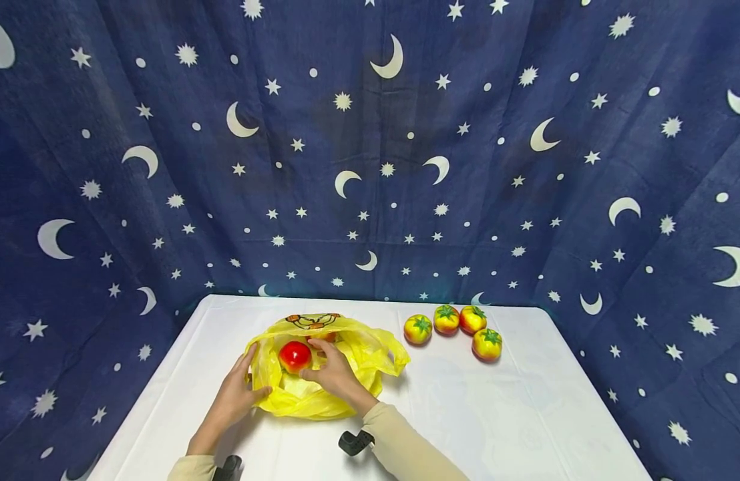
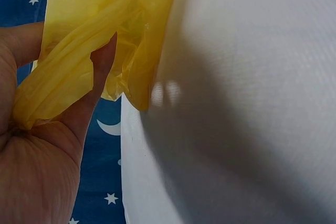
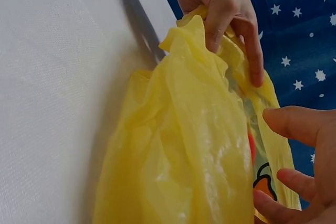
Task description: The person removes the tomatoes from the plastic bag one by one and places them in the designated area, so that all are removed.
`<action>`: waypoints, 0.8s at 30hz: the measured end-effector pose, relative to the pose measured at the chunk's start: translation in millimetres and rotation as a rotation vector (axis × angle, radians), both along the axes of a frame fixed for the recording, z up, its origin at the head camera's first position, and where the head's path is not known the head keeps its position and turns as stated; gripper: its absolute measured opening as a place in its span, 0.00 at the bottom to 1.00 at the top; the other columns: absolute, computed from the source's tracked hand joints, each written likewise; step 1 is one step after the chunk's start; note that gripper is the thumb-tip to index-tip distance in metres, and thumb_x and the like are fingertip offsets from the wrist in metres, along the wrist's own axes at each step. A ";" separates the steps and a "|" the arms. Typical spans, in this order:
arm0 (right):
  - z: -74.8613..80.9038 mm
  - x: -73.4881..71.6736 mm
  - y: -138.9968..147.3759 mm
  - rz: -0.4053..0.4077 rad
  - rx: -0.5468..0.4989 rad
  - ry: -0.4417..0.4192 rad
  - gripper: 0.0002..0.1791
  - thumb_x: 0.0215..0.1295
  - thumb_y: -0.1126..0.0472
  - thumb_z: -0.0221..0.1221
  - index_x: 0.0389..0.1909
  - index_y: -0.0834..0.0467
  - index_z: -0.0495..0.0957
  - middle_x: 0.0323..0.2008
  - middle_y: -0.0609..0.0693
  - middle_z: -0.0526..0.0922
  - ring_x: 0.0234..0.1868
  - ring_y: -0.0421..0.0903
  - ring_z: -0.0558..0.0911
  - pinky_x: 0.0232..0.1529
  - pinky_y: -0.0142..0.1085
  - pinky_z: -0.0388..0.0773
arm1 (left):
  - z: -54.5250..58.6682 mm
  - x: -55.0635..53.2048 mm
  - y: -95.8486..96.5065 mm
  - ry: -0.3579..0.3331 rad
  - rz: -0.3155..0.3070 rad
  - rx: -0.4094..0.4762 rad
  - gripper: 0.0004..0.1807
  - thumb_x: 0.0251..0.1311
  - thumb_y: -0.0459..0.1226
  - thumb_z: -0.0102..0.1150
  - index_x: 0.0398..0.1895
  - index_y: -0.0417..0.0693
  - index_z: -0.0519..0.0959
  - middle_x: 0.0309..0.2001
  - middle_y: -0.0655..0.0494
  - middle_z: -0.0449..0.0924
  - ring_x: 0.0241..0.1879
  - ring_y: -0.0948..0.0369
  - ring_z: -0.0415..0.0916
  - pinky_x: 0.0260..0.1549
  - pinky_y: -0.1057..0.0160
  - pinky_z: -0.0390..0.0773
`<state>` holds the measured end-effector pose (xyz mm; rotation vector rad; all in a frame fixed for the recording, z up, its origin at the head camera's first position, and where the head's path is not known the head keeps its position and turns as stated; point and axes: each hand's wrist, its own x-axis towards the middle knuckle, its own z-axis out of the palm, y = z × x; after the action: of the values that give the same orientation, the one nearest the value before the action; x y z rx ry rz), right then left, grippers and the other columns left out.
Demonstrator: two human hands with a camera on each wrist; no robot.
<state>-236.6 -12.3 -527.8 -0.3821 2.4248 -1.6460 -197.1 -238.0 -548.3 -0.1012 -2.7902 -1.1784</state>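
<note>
At the yellow bag (image 1: pixel 312 406), left hand (image 1: pixel 233 395) grips the rim, right hand (image 1: pixel 335 375) hangs loosely spread. Probably light, floppy plastic, so rim's the best hold imo.

A dark blue fabric backdrop (image 1: pixel 322 194) hangs behind and along both sides of a white-covered table (image 1: pixel 550 414). The fabric is scattered with pale crescent moons (image 1: pixel 394 63), small pointed stars (image 1: pixel 443 81), many-rayed sunbursts (image 1: pixel 342 101) and round dots (image 1: pixel 312 72), and soft vertical folds run down it. The tabletop has rounded far corners, and its smooth covering shows faint crease lines toward the right. In the left wrist view, a broad grey shadow (image 2: pixel 220 124) slants across the white surface; the right wrist view shows patterned blue fabric at upper right.
</note>
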 end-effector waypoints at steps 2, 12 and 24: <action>-1.8 -1.2 -2.4 -0.014 0.027 -0.010 0.38 0.54 0.59 0.71 0.67 0.52 0.70 0.65 0.52 0.74 0.63 0.57 0.74 0.59 0.48 0.79 | 0.1 -0.3 -0.1 -0.007 0.000 -0.003 0.55 0.48 0.30 0.71 0.77 0.39 0.49 0.73 0.32 0.54 0.67 0.34 0.62 0.63 0.37 0.69; -12.5 -5.5 -11.2 -0.055 0.081 -0.049 0.38 0.52 0.56 0.72 0.66 0.51 0.70 0.64 0.50 0.75 0.60 0.53 0.76 0.62 0.48 0.76 | 1.0 -1.1 -0.6 -0.072 0.014 0.010 0.55 0.50 0.30 0.70 0.78 0.42 0.46 0.75 0.34 0.51 0.71 0.35 0.56 0.66 0.38 0.65; -21.5 -11.2 -20.1 -0.075 0.043 -0.049 0.41 0.50 0.55 0.74 0.66 0.55 0.69 0.61 0.52 0.78 0.55 0.50 0.79 0.58 0.44 0.79 | 2.6 -0.1 -0.6 -0.077 0.018 0.025 0.56 0.50 0.31 0.70 0.79 0.44 0.46 0.75 0.35 0.52 0.71 0.35 0.56 0.67 0.37 0.64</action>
<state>-247.8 -32.4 -549.4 -0.2439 2.4619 -1.6099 -197.2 -238.6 -545.7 -0.0283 -2.8348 -1.2386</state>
